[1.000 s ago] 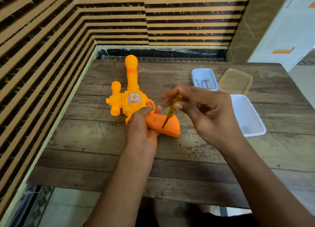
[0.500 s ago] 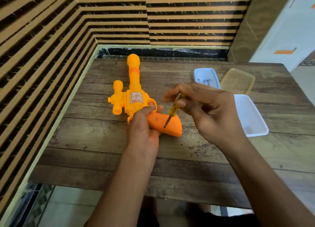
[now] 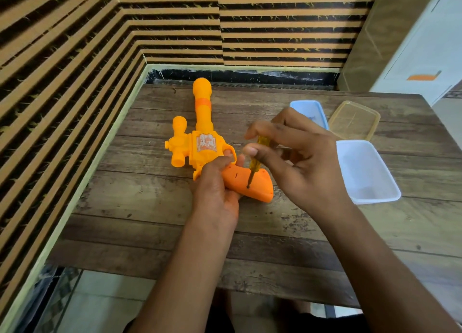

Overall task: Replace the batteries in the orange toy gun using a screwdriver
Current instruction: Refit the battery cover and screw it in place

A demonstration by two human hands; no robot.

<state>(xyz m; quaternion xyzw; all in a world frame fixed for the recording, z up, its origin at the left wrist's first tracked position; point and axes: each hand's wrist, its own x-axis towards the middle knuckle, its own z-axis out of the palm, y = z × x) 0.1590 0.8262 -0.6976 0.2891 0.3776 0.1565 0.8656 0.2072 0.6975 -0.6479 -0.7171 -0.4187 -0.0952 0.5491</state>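
One screwdriver (image 3: 258,157), right hand (image 3: 306,165); toy gun (image 3: 203,146), left hand (image 3: 215,191) (tip on grip).

No word, number or brand can be read here; the only label is a square sticker (image 3: 205,142) on the side of the orange toy gun (image 3: 203,112), just behind the barrel — it carries a white and orange print, but this is too small and blurred to give any letters; the grip (image 3: 261,189) bears only a short dark slot — not a sign.
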